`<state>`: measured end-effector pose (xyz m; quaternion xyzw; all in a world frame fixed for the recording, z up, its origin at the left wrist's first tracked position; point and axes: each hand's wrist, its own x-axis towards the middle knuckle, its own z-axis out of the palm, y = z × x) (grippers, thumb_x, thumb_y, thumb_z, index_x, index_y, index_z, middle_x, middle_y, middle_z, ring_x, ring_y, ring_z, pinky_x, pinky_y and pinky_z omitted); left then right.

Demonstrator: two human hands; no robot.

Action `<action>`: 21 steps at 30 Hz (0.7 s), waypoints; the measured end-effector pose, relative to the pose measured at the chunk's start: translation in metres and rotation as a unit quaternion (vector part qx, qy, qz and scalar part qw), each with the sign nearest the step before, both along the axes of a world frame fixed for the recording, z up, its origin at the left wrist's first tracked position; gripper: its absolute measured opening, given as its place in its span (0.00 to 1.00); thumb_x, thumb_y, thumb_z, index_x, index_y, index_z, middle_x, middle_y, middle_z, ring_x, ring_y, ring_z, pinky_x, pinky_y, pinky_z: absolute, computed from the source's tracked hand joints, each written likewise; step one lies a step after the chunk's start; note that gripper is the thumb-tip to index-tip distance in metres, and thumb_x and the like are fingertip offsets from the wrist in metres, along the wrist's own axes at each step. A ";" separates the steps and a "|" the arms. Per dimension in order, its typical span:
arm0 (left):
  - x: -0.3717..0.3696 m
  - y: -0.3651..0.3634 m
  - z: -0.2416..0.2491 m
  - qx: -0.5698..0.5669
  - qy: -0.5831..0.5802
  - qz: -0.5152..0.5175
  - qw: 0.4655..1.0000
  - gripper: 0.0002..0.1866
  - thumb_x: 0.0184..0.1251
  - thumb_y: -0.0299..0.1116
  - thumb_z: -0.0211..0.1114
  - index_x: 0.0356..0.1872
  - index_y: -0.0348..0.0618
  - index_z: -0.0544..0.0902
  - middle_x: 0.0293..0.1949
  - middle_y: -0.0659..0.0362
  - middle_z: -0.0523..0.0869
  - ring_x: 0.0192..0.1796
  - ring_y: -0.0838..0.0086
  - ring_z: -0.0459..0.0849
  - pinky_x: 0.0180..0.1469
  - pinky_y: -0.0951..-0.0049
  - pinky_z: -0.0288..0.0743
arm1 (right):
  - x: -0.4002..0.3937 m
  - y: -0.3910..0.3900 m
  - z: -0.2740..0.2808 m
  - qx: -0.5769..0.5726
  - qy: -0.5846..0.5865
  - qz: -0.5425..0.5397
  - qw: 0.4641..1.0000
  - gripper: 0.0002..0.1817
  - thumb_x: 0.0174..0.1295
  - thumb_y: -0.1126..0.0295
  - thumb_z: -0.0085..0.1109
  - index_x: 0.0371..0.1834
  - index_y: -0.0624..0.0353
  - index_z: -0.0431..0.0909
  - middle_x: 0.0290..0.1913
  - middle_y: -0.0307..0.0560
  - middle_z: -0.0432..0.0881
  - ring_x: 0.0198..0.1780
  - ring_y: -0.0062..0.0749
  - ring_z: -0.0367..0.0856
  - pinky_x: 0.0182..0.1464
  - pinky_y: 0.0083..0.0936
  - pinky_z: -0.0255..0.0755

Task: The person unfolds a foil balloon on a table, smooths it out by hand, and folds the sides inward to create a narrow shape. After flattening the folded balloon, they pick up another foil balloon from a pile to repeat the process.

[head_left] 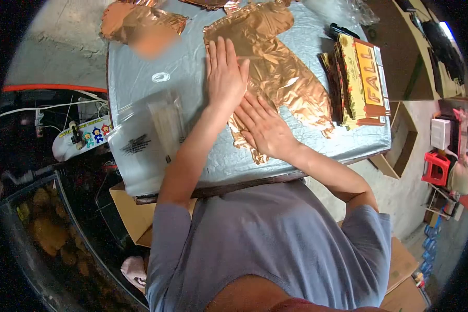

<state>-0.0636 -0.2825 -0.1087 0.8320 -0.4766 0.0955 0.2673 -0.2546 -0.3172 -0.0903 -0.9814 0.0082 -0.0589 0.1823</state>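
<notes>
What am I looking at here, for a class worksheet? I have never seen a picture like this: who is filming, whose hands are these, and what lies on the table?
There is no machine: a person wears one camera on the head, looking forward and down, so the rounded picture shows their own arms and grey shirt from above. The left hand and the right hand both lie flat, palms down, on a crinkled copper-coloured foil sheet; neither closes a grip on anything. The foil lies on a table covered in silvery material. To the person's left sits a clear plastic bag with black print. To the right is a stack of flat packs, the top one reading FALL. More copper foil lies at the far left corner.
</notes>
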 end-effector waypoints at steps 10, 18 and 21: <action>0.001 0.006 -0.028 0.081 0.043 0.012 0.996 0.41 0.82 0.51 0.52 0.80 0.26 0.55 0.82 0.35 0.54 0.85 0.41 0.47 0.85 0.45 0.42 | -0.001 -0.001 -0.002 0.004 -0.002 -0.002 1.000 0.37 0.73 0.57 0.54 0.82 0.63 0.60 0.83 0.61 0.58 0.86 0.50 0.49 0.86 0.46 0.43; 0.003 -0.002 -0.028 0.118 0.028 0.033 0.992 0.41 0.82 0.51 0.51 0.80 0.25 0.55 0.83 0.35 0.53 0.86 0.43 0.47 0.85 0.44 0.41 | -0.002 0.001 -0.005 -0.008 -0.009 -0.008 1.000 0.39 0.73 0.56 0.54 0.84 0.61 0.56 0.83 0.59 0.58 0.86 0.49 0.50 0.86 0.45 0.42; 0.007 -0.010 -0.017 0.088 -0.047 0.026 0.995 0.38 0.82 0.49 0.50 0.80 0.27 0.58 0.83 0.37 0.55 0.85 0.44 0.49 0.84 0.45 0.44 | -0.001 0.000 -0.004 -0.008 -0.013 -0.010 1.000 0.40 0.73 0.55 0.54 0.84 0.61 0.55 0.83 0.59 0.58 0.86 0.49 0.50 0.86 0.45 0.42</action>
